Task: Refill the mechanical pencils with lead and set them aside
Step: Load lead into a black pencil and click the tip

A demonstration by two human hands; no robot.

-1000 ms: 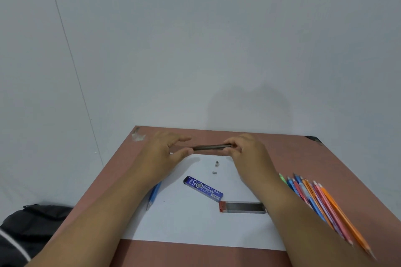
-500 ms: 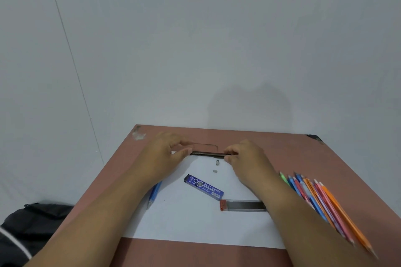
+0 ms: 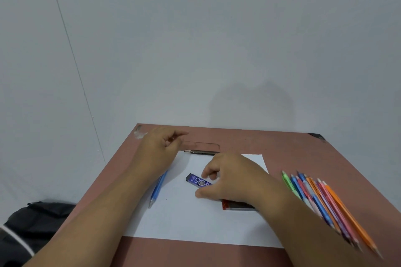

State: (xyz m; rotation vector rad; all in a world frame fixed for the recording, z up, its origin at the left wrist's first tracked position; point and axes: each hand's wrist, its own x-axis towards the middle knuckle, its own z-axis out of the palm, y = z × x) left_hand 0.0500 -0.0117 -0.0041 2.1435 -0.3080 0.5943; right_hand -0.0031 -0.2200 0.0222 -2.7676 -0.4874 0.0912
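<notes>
Hands are splitting duties: right hand [image 3: 227, 178] is curling, holding nothing yet, over the lead case [image 3: 198, 181] lying aslant on the paper [image 3: 195, 219], nearer than the loosely open, empty left hand [image 3: 159, 149].

Blue lead case [image 3: 196, 180]: near end hidden under right hand [image 3: 230, 178]. Red-capped lead case [image 3: 236, 205]: largely covered by right wrist. Blue pencil [image 3: 158, 188]: upper end behind left hand [image 3: 158, 149]. Black bag [image 3: 32, 223]: cut off at left edge. Coloured pencils [image 3: 325, 206]: partly behind right forearm.
</notes>
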